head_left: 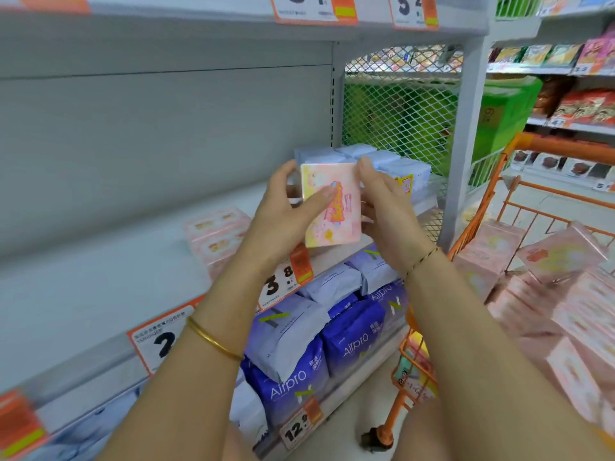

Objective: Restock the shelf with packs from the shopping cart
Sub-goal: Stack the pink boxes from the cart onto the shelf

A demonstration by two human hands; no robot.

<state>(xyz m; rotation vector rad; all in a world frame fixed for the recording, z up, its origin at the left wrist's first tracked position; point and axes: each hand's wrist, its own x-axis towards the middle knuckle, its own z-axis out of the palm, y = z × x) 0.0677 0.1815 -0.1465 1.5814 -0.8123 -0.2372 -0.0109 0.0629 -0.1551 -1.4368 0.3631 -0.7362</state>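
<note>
Your left hand, right hand grip pink-yellow rectangular plastic pack above grey metal shelf; few shelved, orange wire cart mostly full.

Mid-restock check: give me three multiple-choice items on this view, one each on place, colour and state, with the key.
1. The stacked pale pink packs on the grey metal shelf lie where from the held pink-and-yellow pack? A right; B left; C above.
2. The frame of the wire shopping cart is: A blue; B green; C orange.
3. The held pack is: A gripped by left hand and right hand; B lying on the shelf; C inside the cart.
Key: B, the stack sits leftward; C, orange tubing; A, both hands' fingers pinch its edges.
</note>
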